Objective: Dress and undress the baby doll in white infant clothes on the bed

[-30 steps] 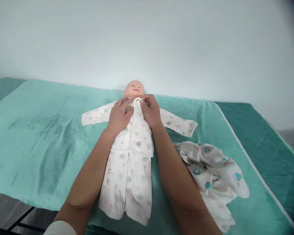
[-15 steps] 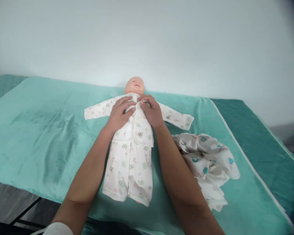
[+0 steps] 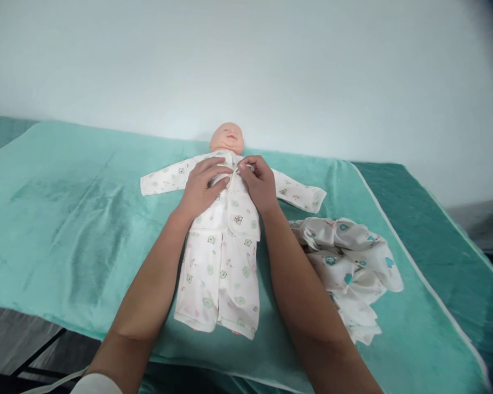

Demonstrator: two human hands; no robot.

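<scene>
A baby doll (image 3: 227, 138) lies on its back, head toward the wall. It wears a white printed baby jacket (image 3: 243, 210) with both sleeves spread out, and matching trousers (image 3: 236, 279). My left hand (image 3: 205, 183) rests on the chest of the jacket, fingers stretched out and spread. Beside it, my right hand (image 3: 258, 178) pinches the edge of the jacket's front opening just below the neck. Its thumb and index finger are together there. Whether a fastener is between them cannot be made out.
To the right of the doll lies a crumpled white cloth garment (image 3: 353, 262) with teal prints. A light green blanket (image 3: 86, 219) covers the table, over a darker green cover (image 3: 427, 235). The pale wall (image 3: 246, 65) stands directly behind. A grey floor (image 3: 16, 339) shows at lower left.
My right fingers have closed into a pinch and lifted slightly at the jacket's edge. My left hand stays almost in place on the chest. The view has shifted a little.
</scene>
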